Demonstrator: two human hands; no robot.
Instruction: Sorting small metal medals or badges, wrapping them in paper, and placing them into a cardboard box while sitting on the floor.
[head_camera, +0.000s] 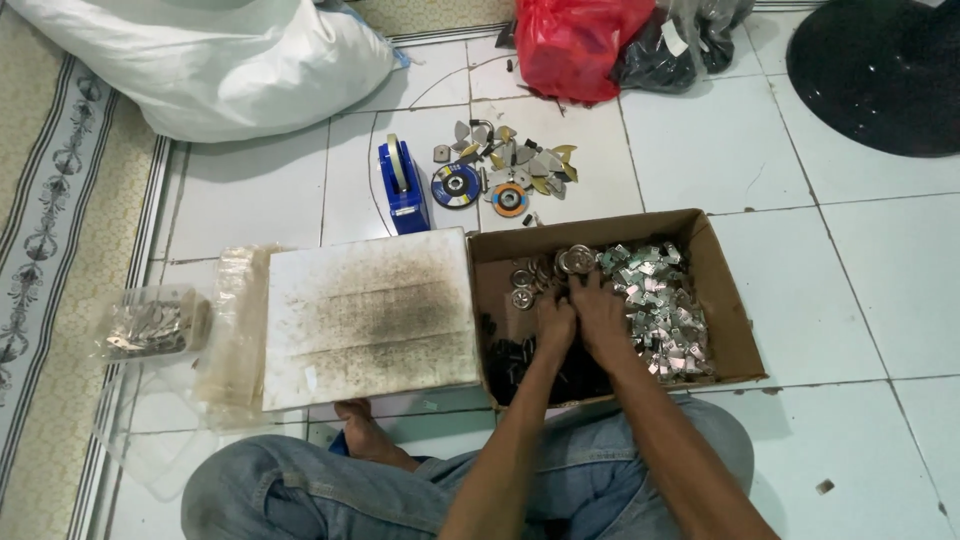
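Head view: both hands, left hand (555, 322) and right hand (603, 315), lie side by side in the cardboard box (728, 300), fingers curled into small metal clips (660, 300); exact pinch hidden. Clips look light, stiff, sharp-edged, best pinched by flat faces. Beyond: round metal caps (575, 260).

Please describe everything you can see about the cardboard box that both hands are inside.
The cardboard box is brown, shallow and open on top, lying flat on the white tiled floor in front of the seated person. Its walls look worn and bent. Inside are shiny small metal pieces on the right, round metal rings near the back left, and dark parts at the front left. The left hand and right hand rest among the contents. Its left wall touches a stained white board.
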